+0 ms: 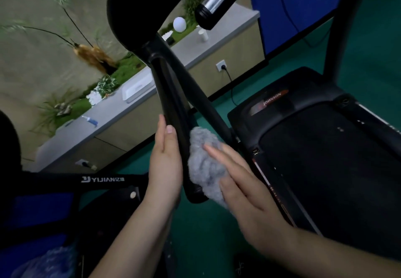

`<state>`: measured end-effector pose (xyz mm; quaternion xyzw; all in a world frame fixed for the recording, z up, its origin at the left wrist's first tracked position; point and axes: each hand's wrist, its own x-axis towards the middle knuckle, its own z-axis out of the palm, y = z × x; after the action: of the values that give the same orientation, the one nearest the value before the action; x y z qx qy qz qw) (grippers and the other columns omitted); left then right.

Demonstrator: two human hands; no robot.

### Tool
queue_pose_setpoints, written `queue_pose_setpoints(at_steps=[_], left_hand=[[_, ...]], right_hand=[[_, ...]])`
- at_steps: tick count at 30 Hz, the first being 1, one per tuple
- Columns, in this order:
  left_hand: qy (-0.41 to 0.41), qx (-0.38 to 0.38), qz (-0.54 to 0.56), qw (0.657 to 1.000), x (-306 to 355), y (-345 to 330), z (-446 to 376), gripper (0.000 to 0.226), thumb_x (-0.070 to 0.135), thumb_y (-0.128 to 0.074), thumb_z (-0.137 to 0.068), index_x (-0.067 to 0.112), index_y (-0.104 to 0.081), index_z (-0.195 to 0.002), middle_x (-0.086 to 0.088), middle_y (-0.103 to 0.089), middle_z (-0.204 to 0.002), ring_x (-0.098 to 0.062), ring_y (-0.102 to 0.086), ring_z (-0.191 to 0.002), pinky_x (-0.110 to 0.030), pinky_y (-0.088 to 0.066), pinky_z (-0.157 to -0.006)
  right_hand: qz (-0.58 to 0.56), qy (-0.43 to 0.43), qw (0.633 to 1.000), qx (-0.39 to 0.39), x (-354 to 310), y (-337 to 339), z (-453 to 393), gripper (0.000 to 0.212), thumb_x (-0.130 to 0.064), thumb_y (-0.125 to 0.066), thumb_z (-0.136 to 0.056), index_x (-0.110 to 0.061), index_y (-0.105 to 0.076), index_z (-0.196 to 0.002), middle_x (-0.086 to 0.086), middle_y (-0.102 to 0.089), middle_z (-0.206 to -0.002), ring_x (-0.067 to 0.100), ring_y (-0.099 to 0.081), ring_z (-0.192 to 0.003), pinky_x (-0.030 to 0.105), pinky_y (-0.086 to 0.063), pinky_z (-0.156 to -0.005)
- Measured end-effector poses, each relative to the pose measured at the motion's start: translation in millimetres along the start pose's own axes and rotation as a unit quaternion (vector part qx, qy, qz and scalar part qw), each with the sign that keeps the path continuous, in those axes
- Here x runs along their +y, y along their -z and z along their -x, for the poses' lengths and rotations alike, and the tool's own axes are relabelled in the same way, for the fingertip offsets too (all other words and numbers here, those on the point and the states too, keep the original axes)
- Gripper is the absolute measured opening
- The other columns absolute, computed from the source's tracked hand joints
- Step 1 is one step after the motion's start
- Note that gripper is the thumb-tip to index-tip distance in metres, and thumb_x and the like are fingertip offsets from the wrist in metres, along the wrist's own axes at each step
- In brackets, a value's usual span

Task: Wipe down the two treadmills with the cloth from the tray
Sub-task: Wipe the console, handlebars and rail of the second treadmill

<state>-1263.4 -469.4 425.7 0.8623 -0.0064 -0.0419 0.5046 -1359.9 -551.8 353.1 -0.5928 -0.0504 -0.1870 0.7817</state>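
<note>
Far left, second treadmill (102, 179): black frame bar marked YIJIAN, low beside the person.
Left hand (166, 165): fingers straight, flat against the left side of the black post (173, 113).
Cloth (205, 165): grey, bunched against the post's right side.
Right hand (240, 182): straight fingers pressing the cloth.
Treadmill (325, 147): JOHNSON deck, right of the post.

"JOHNSON" stood in pale letters on the motor cover (275, 102) of the treadmill (325, 147), up and to the right of the right hand (245, 188). "YIJIAN", with a logo before it and small unreadable characters after, ran in white along a black bar (65, 180) just left of the left hand (166, 165).
</note>
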Motion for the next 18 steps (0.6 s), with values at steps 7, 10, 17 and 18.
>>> queue_pose_setpoints(at_steps=[7,10,17,18], left_hand=[[0.005,0.008,0.001,1.0,0,-1,4,0.043,0.034,-0.031,-0.102,0.04,-0.034,-0.145,0.009,-0.05,-0.141,-0.008,-0.05,-0.124,-0.009,-0.04,-0.088],[0.007,0.01,0.007,1.0,2,-2,5,0.043,0.033,-0.031,-0.103,0.037,-0.033,-0.146,0.013,-0.046,-0.143,-0.004,-0.047,-0.126,0.0,-0.038,-0.081],[0.008,0.007,0.027,1.0,0,-2,5,0.043,0.031,-0.033,-0.102,0.037,-0.035,-0.145,0.009,-0.052,-0.138,-0.008,-0.052,-0.122,-0.024,-0.043,-0.1],[0.005,0.006,0.008,1.0,1,-1,4,0.043,0.031,-0.033,-0.102,0.037,-0.036,-0.145,0.011,-0.053,-0.136,-0.007,-0.053,-0.12,-0.019,-0.043,-0.095]], right_hand=[[-0.048,-0.104,0.993,0.033,19,1,-41,0.037,-0.018,-0.041,-0.102,-0.023,-0.048,-0.138,-0.011,-0.047,-0.143,-0.004,-0.039,-0.133,0.024,-0.029,-0.115],[-0.02,-0.044,0.998,0.035,6,0,3,0.034,-0.026,-0.04,-0.099,-0.039,-0.047,-0.129,-0.026,-0.043,-0.141,-0.011,-0.033,-0.133,0.006,-0.026,-0.107],[-0.006,-0.066,0.997,0.026,17,4,-52,0.031,-0.016,-0.043,-0.1,-0.029,-0.055,-0.126,-0.018,-0.052,-0.13,-0.015,-0.046,-0.118,0.008,-0.033,-0.104],[-0.025,-0.104,0.994,0.028,23,6,-67,0.031,-0.017,-0.043,-0.101,-0.028,-0.056,-0.127,-0.018,-0.055,-0.127,-0.015,-0.049,-0.114,0.008,-0.037,-0.1]])
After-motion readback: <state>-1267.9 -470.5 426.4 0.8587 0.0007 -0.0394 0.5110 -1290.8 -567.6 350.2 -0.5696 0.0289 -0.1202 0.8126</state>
